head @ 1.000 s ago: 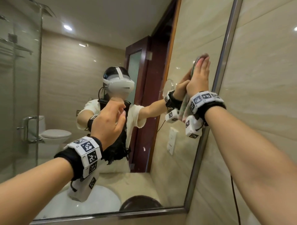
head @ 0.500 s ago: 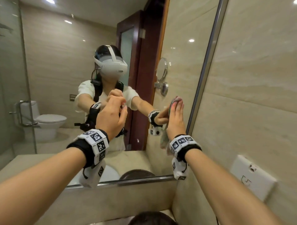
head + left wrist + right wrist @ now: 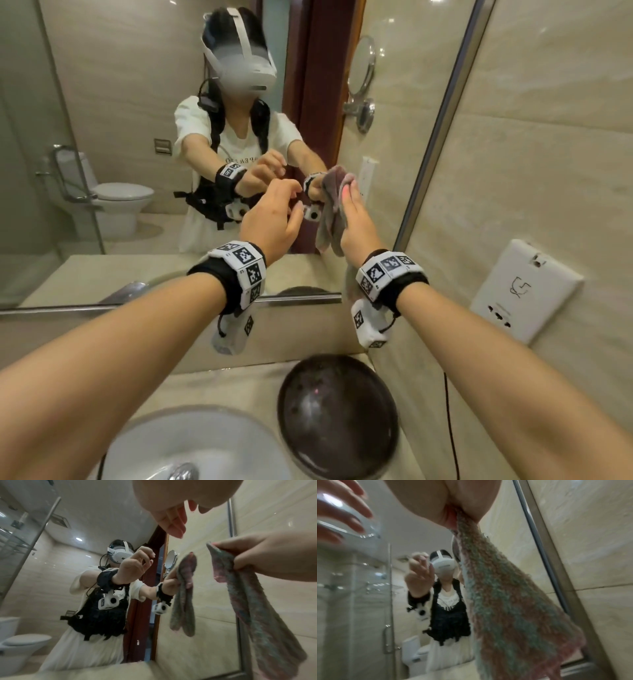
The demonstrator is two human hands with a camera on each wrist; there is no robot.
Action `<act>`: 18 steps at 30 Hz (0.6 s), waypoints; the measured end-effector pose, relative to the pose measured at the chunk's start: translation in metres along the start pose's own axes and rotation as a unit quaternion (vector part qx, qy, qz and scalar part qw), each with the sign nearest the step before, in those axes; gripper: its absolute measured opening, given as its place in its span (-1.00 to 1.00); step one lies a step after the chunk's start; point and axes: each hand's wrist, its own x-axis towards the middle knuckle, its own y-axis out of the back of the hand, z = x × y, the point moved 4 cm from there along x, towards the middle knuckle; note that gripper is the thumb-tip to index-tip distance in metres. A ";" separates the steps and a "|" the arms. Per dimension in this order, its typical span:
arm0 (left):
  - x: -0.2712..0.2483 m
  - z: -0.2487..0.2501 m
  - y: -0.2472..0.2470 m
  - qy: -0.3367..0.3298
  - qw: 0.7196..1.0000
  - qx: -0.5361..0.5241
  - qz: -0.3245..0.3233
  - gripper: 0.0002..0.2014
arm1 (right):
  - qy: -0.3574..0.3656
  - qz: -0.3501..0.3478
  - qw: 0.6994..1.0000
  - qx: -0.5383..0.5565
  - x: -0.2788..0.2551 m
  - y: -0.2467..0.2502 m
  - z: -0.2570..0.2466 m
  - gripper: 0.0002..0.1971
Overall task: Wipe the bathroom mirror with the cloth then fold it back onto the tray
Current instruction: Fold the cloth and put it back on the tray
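My right hand point(image 3: 352, 212) grips the top of a pink-and-green striped cloth point(image 3: 329, 222), which hangs down in front of the mirror point(image 3: 120, 102) near its lower right corner. In the left wrist view a small gap shows between the cloth point(image 3: 248, 601) and its reflection, with the right hand point(image 3: 248, 559) curled round the cloth's top edge. The cloth point(image 3: 505, 608) drapes from my palm in the right wrist view. My left hand point(image 3: 294, 202) hovers just left of the cloth, fingers loosely curled, holding nothing. A dark round tray point(image 3: 337, 414) sits on the counter below.
A white basin point(image 3: 191, 445) with a tap point(image 3: 181, 472) lies at the bottom left. A white socket plate point(image 3: 524, 291) is on the tiled wall to the right, and a black cable point(image 3: 448, 428) runs down beside the tray. The mirror's metal frame point(image 3: 442, 130) borders that wall.
My right hand has come down the mirror's right side from high up to near its bottom edge. It lay flat on the cloth; now it grips it and the cloth hangs. The view has tilted down.
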 end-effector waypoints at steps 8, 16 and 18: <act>-0.023 -0.006 -0.014 0.141 0.955 -0.186 -0.182 -0.50 | -0.020 0.031 0.965 0.258 -0.038 0.015 -0.044 -0.33; -0.036 0.005 0.003 0.197 0.906 -0.323 -0.189 -0.61 | -0.035 0.021 0.946 0.323 -0.074 0.027 -0.068 -0.42; -0.038 0.010 0.007 0.187 0.903 -0.339 -0.185 -0.69 | -0.043 0.016 0.941 0.335 -0.080 0.027 -0.070 -0.45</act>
